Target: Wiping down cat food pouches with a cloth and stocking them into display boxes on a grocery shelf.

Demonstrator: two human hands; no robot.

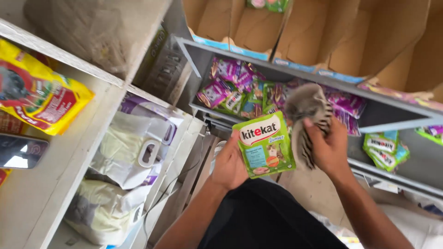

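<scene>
Left hand [229, 165]: closed on the lower left edge of a green pet-food pouch [264, 144]; fingers behind, thumb side at the front; pouch held upright, printed face toward the camera
Right hand [326, 146]: clenched round a striped grey cloth [306, 115]; cloth bunched above the fist, one end hanging beside the pouch's right edge (whether it touched the pouch could not be told)
Pouch position: in the air in front of the grey shelf [281, 76]; below and near the heap on it
Grey shelf: held a loose heap of purple and green pouches [240, 90]; more green pouches [385, 150] lay on the tier below, to the right
Above shelf: open cardboard boxes [323, 32]; blue-edged flaps
White shelving [69, 152], left: yellow-and-red bag [39, 97] on top tier; white and pale green sacks [129, 147] stacked lower
</scene>
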